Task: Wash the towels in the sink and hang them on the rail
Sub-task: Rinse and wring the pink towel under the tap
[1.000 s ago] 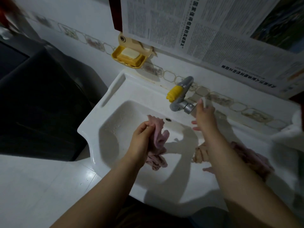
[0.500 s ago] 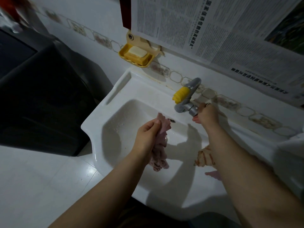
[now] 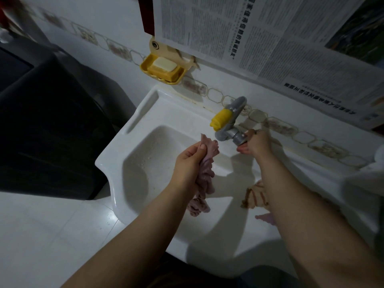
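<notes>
In the head view we see a white sink [image 3: 116, 161] fixed to a tiled wall, and both arms of the person reach over it. The left hand [image 3: 188, 161] is closed around a pink towel [image 3: 204, 179]. The towel is bunched; its top end stands out above the thumb and the rest hangs down from the fist over the basin.

The right hand [image 3: 257, 143] is at the tap [image 3: 228, 129], a grey one with a yellow handle on top. Its fingers are curled around the metal end of the tap, and the thumb lies under it. We cannot see any water running, but the light is dim here.

Under the right forearm lies a brown striped towel [image 3: 254, 196] on the flat part of the sink, and just beside it, nearer to the person, a small piece of another pink cloth [image 3: 265, 218] shows; most of it is hidden by the arm.

On the wall above the sink hangs a yellow soap dish [image 3: 145, 67] with a bar of soap [image 3: 164, 65] in it. Sheets of newspaper [image 3: 270, 38] cover the wall over the tap. At the left stands a dark appliance [image 3: 47, 125], too dark to name.
</notes>
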A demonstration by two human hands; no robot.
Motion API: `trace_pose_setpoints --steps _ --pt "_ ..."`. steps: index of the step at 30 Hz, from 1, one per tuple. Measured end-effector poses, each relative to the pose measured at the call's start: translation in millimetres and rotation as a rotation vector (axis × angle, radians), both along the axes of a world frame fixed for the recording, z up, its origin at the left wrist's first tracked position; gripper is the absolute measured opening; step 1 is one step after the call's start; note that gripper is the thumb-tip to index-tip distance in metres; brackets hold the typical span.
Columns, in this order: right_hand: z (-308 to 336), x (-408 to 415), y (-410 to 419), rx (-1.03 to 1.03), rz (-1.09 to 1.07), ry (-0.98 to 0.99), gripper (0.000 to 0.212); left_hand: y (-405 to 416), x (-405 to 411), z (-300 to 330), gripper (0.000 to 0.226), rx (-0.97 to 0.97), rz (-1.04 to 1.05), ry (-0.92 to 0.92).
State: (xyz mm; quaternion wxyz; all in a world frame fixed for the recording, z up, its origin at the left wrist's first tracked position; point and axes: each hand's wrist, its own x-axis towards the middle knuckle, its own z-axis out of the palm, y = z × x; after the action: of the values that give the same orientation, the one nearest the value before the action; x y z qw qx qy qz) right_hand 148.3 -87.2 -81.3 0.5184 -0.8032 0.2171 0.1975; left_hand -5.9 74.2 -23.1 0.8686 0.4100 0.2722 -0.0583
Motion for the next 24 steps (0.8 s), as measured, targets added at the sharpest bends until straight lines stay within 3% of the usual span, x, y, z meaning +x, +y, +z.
trace_pose_setpoints --steps 5,10,15,19,21,24 --pt "-5 0 -1 0.005 -0.018 0.000 0.019 -1 6 -2 0.030 -0.061 0.019 -0.027" --pt "-9 4 1 0.052 -0.133 0.042 0.029 -2 9 2 0.029 -0.054 0.020 -0.029" --pt "-5 -2 3 0.017 -0.116 0.050 0.036 -5 12 2 0.029 -0.051 0.026 -0.014" --pt "22 -24 13 0.002 0.090 0.263 0.075 -2 11 2 0.027 -0.022 0.017 -0.018" --pt "40 -41 27 0.077 0.242 0.361 0.077 0 10 2 0.028 0.000 0.013 -0.025" --pt "58 -69 53 0.291 0.343 0.117 0.053 3 10 -1 0.024 0.135 0.019 -0.040"
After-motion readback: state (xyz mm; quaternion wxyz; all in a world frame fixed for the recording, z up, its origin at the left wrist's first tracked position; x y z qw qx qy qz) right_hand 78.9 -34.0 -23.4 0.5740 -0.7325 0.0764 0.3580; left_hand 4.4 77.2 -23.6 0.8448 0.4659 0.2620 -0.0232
